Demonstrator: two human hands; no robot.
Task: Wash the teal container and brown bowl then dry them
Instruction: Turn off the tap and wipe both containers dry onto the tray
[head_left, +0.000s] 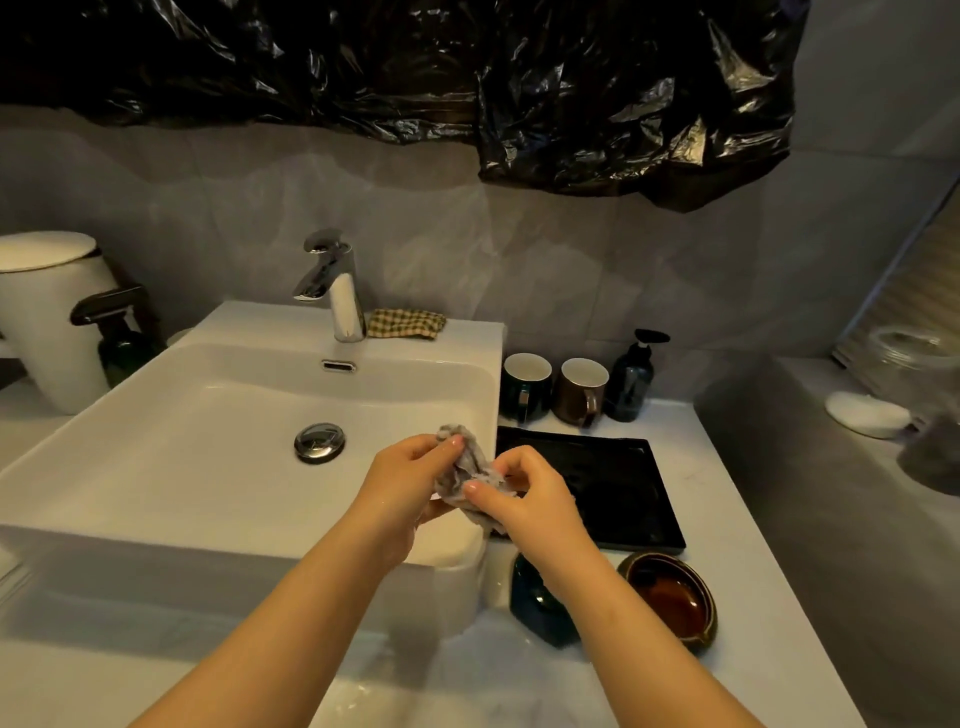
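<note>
Both my hands hold a crumpled grey cloth (467, 470) over the right edge of the white sink (218, 415). My left hand (410, 478) grips it from the left, and my right hand (524, 493) pinches it from the right. The teal container (535, 605) stands on the counter just right of the sink's front corner, partly hidden under my right forearm. Next to it on the right sits the brown bowl (672, 597), glossy and upright.
A black tray (623, 483) lies on the counter behind the bowl. Two mugs (553, 387) and a dark pump bottle (631, 379) stand at the wall. A chrome tap (335, 286) and a checked cloth (405, 323) sit on the sink's back ledge. A white bin (47, 317) is at the left.
</note>
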